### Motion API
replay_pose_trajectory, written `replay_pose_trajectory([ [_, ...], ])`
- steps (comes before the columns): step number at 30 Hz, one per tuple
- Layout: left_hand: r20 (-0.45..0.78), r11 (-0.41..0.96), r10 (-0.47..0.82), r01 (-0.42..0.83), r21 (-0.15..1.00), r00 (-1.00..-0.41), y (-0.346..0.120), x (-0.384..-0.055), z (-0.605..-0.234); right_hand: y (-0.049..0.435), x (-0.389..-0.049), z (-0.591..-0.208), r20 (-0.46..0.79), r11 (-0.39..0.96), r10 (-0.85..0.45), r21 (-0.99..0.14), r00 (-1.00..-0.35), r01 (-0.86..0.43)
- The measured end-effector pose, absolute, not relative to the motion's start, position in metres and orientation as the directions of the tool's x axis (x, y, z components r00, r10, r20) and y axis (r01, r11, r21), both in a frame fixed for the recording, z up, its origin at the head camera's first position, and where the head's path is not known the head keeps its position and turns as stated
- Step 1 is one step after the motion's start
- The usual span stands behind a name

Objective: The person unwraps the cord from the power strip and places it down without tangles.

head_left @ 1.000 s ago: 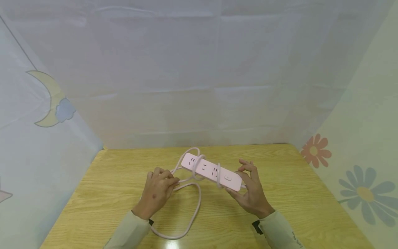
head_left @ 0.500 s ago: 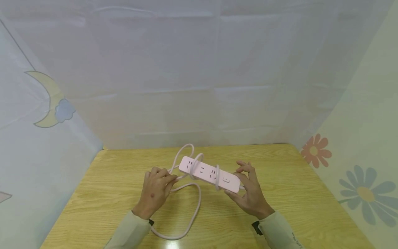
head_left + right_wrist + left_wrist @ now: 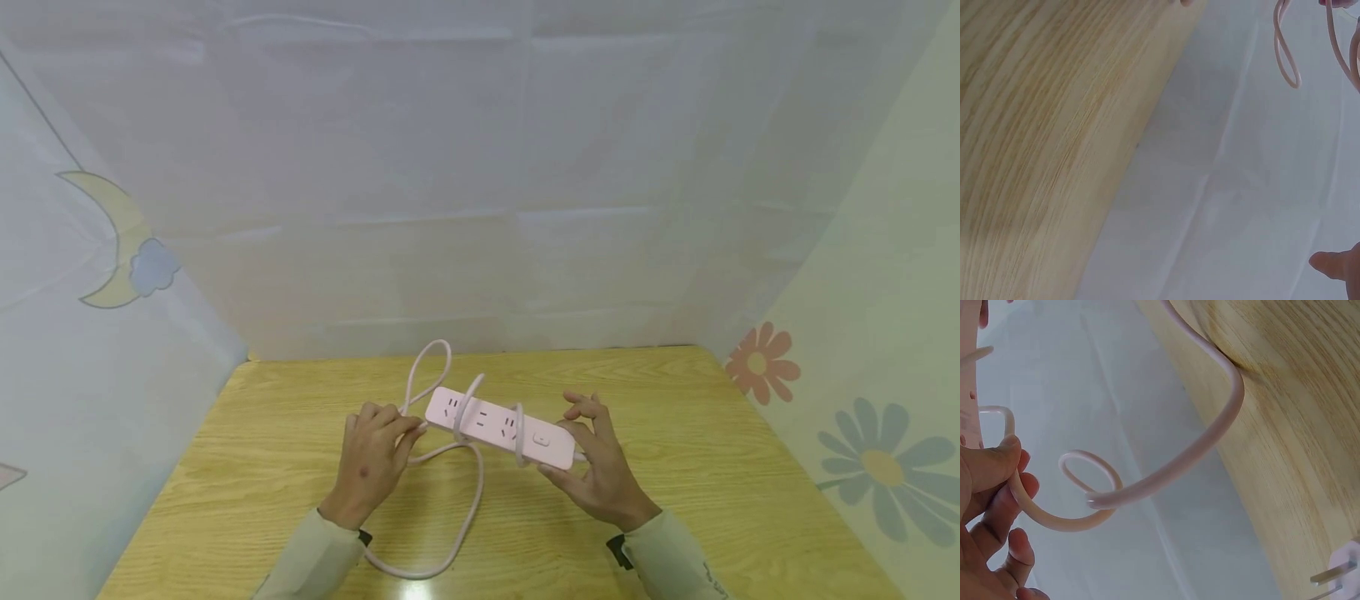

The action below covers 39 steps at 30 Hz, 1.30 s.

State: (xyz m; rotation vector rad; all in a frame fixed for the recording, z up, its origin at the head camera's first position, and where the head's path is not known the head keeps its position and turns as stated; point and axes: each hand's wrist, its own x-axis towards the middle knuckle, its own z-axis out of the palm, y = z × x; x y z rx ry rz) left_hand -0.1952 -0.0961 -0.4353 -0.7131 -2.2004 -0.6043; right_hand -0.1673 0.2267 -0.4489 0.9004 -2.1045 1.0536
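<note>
A pale pink power strip [image 3: 491,423] with its cord wound around it in two places is held slanting over the table, its left end higher. My right hand [image 3: 600,467] grips its switch end between thumb and fingers, some fingers raised. Beside the other end, my left hand [image 3: 375,458] pinches the pink cord [image 3: 1063,523] between thumb and forefinger. From that pinch a loop of cord stands up at the back, and a longer loop lies on the table toward the front. The two-pronged plug [image 3: 1344,569] shows at the corner of the left wrist view.
The wooden table [image 3: 675,517] stretches under both hands. A pale cloth backdrop [image 3: 480,250] rises behind its far edge, with printed side cloths to the left and right.
The power strip has shifted slightly left and down with my right hand. The cord wrap near its left end has loosened, and the loop behind has moved left and risen.
</note>
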Motion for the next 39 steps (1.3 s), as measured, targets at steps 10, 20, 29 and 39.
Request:
replay_pose_trajectory([
  [10,0.756,0.744,0.257,0.622,0.243,-0.602,-0.0970,-0.1945,-0.4334,0.2244,-0.1662,-0.4479,0.755,0.439,-0.309,-0.427,-0.578,-0.791],
  [20,0.791,0.732,0.222,0.633,0.252,-0.571,-0.0986,-0.1950,-0.4319,0.2246,-0.1652,-0.4486,0.738,0.436,-0.327,-0.436,-0.590,-0.787],
  [29,0.798,0.720,0.184,0.631,0.288,-0.574,-0.0976,-0.1935,-0.4282,0.2246,-0.1658,-0.4479,0.735,0.429,-0.340,-0.434,-0.587,-0.792],
  [39,0.800,0.701,0.145,0.631,0.333,-0.583,-0.0975,-0.1929,-0.4265,0.2273,-0.1648,-0.4478,0.725,0.433,-0.335,-0.449,-0.602,-0.782],
])
